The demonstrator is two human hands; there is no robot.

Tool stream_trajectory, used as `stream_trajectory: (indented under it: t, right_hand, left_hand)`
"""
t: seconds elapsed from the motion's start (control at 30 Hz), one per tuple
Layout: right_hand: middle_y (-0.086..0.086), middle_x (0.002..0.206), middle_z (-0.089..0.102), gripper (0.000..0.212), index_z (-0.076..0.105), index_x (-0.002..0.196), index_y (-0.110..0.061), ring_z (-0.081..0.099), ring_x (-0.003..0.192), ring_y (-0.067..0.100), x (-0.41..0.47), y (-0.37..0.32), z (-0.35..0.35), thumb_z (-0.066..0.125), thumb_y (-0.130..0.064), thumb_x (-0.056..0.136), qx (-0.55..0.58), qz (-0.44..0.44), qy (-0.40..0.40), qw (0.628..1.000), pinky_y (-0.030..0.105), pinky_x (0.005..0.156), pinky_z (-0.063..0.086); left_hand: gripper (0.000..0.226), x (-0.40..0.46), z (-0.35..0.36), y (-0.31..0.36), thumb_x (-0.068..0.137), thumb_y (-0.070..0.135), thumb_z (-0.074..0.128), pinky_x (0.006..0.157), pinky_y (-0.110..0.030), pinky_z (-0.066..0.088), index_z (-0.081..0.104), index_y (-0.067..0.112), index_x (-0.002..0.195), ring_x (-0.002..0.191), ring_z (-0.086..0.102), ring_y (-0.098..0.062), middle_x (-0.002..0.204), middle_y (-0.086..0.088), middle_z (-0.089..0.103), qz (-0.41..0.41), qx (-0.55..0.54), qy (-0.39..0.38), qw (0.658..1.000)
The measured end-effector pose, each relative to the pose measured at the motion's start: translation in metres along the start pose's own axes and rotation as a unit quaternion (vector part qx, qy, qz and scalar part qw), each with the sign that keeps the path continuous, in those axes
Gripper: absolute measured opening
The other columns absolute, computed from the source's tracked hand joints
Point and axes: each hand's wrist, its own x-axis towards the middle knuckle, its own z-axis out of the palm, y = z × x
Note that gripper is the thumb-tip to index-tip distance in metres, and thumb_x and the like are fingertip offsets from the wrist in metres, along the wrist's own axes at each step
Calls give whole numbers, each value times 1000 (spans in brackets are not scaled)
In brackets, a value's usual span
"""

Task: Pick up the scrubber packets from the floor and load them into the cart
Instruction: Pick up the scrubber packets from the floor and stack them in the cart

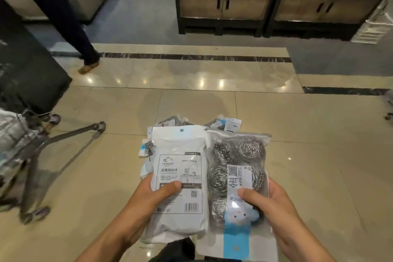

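Observation:
My left hand (148, 200) grips a scrubber packet (178, 155) turned white printed back up, with a barcode near its lower edge. My right hand (270, 202) grips a second scrubber packet (236, 161), clear front up, showing several steel-wool balls and a blue stripe. Both packets are held side by side above the floor, thumbs on top. Behind them a pile of more packets (225, 124) lies on the tiles, partly hidden. The cart (34, 147) stands at the left edge with packets inside it.
A person's leg and tan shoe (88, 68) step across the floor at the upper left. Dark wooden display cabinets (225, 6) line the back. A black block-shaped stand (27, 70) is behind the cart. Glossy beige tiles (308, 144) spread to the right.

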Motion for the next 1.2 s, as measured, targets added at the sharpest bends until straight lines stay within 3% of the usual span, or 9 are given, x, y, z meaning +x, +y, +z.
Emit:
stream_trajectory:
  t: [0.17,0.33,0.47,0.6,0.73,0.87,1.03,1.1,1.2]
  right_hand:
    - [7,102,82,42,70,120,-16,79,93,30,14,-9,14,76,4,83,-53,-3,-86,995,51,96,57]
    - [12,101,81,35,73,112,-12,78,94,34,20,-13,59,78,3,82,-107,4,-174,979,57,99,56]
    - [13,102,81,30,78,101,-17,78,95,37,15,-13,110,88,-6,75,-160,3,-245,956,61,98,55]
    - [9,95,82,38,78,100,-19,79,89,31,3,-9,173,94,-22,65,-229,-27,-289,929,54,93,59]
    - [9,92,82,37,73,110,-13,79,82,29,-10,5,238,87,-11,76,-267,-32,-323,907,41,77,59]
    - [6,83,81,31,75,103,-11,79,73,21,-25,24,304,88,-8,76,-300,-54,-320,897,34,70,56]
    - [2,82,82,34,74,104,-13,77,69,14,-45,41,380,89,-5,75,-304,-54,-329,893,22,59,55]
    - [4,80,81,32,73,103,-10,77,65,13,-52,42,405,87,-1,76,-303,-40,-332,892,14,50,52]
    - [9,84,81,35,71,107,-7,78,69,21,-59,44,438,85,2,76,-300,-23,-335,893,22,53,55]
  left_hand:
    - [53,-34,-7,-18,74,15,88,84,-43,62,68,6,123,100,77,-34,110,-14,79,15,-55,105,993]
    - [59,-78,-31,-36,70,18,91,97,-52,56,69,9,123,101,77,-34,110,-13,79,27,-105,194,975]
    - [40,-116,-59,-49,82,15,79,99,-53,56,71,11,121,102,77,-33,111,-12,79,37,-142,254,956]
    - [36,-151,-95,-61,85,10,75,105,-55,52,72,9,121,104,76,-35,112,-15,79,49,-199,313,928]
    - [34,-180,-138,-77,89,8,70,104,-54,51,70,8,124,106,76,-34,114,-15,78,63,-250,350,900]
    - [31,-200,-191,-92,87,2,70,98,-49,54,72,7,117,99,77,-35,109,-17,79,62,-304,387,868]
    - [41,-220,-263,-99,79,6,80,104,-52,51,71,10,119,100,78,-28,108,-11,80,62,-303,394,866]
    - [42,-225,-287,-98,76,3,84,96,-49,54,72,9,117,96,78,-28,106,-11,80,64,-308,402,860]
    - [34,-232,-315,-97,82,2,76,88,-42,55,72,11,115,94,79,-25,105,-10,81,73,-324,407,851]
